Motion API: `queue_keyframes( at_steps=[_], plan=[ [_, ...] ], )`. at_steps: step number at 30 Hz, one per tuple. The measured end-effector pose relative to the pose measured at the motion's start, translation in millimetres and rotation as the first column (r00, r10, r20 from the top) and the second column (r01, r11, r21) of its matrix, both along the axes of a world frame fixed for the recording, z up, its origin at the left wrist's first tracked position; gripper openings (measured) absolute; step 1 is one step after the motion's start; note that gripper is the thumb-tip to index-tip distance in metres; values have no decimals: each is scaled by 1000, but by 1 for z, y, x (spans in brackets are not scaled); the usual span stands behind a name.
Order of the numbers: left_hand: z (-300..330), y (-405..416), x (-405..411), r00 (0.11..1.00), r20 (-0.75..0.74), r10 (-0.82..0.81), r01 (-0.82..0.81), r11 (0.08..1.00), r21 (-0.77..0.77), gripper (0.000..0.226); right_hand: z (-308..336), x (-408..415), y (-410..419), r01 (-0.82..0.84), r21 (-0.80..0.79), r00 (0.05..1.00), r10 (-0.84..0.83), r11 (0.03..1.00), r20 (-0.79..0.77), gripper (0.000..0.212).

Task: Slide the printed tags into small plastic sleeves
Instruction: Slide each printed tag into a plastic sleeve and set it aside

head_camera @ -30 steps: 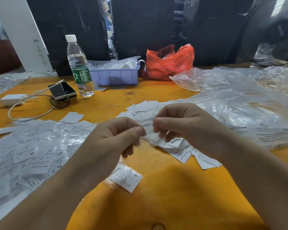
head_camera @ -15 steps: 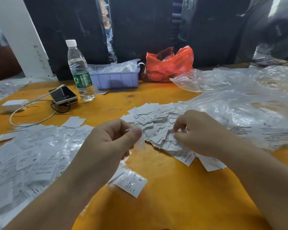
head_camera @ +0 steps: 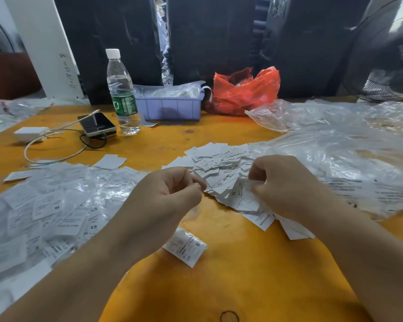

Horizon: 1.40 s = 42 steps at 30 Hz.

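Observation:
A heap of loose white printed tags (head_camera: 221,173) lies in the middle of the orange table (head_camera: 242,275). My right hand (head_camera: 286,184) sits on the heap's right side and pinches one tag (head_camera: 242,189) between thumb and fingers, lifting its edge. My left hand (head_camera: 168,196) hovers left of the heap, its thumb and forefinger pinched on a small clear sleeve that barely shows. A sleeved tag marked S (head_camera: 186,248) lies under my left wrist. Sleeved tags (head_camera: 51,210) cover the table's left side.
A water bottle (head_camera: 122,94), a phone (head_camera: 97,124) with a white charger and cable (head_camera: 32,133), a lilac bin (head_camera: 170,108) and a red bag (head_camera: 244,91) stand at the back. Crumpled clear plastic sheeting (head_camera: 335,147) covers the right side. A fan (head_camera: 386,66) stands far right.
My hands have parted. The right hand went down onto the tag heap and picked at one tag, while the left stayed raised with the clear sleeve.

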<state>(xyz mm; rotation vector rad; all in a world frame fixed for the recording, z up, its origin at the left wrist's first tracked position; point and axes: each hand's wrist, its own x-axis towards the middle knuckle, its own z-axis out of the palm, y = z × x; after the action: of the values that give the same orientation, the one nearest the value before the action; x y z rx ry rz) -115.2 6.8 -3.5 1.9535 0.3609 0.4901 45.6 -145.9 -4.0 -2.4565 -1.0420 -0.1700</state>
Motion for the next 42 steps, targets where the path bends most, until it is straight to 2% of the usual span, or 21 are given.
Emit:
queue_keyframes(
  at_steps=[2,4,8,11,13,16,18,23,25,29,33,36,42],
  plan=[
    [-2,0,0,1000,-6,21,-21,999,48,21,4,-2,-1,-40,103,999,42,994,-12,12],
    [-3,0,-1,1000,-3,28,-28,993,112,21,11,-6,-2,-95,215,988,118,972,-95,12],
    [-5,-4,-2,1000,10,12,-14,968,251,14,24,-11,-5,-155,446,937,275,882,-218,10],
    [-5,-7,0,1000,19,-9,2,953,304,13,26,-17,-4,-153,576,858,397,803,-325,8],
    [-5,-9,1,999,30,-12,1,945,326,15,22,-22,-3,-221,555,845,442,802,-301,13],
    [-6,-12,1,999,34,-24,10,926,376,18,17,-27,-1,-373,349,884,443,860,-148,23],
    [-7,-12,1,999,27,-22,9,917,399,21,14,-26,0,-416,257,886,452,872,-101,25],
    [-9,-7,3,999,-29,-20,30,914,404,29,16,-28,-1,-483,180,873,486,857,26,24],
    [-10,-7,3,998,-53,-39,58,907,416,25,18,-29,-3,-517,170,853,522,839,19,26],
    [-10,-7,2,997,-52,-65,81,903,422,17,18,-33,-3,-587,177,793,605,790,-70,23],
    [-8,-9,1,997,-49,-62,76,917,392,16,15,-33,0,-569,210,802,592,795,-71,6],
    [-6,-9,0,996,-32,-81,87,939,333,13,16,-31,-1,-559,250,801,592,791,-84,5],
    [0,-6,1,994,-9,-105,105,995,3,24,17,-25,-1,-403,534,785,581,744,-216,6]
  ],
)
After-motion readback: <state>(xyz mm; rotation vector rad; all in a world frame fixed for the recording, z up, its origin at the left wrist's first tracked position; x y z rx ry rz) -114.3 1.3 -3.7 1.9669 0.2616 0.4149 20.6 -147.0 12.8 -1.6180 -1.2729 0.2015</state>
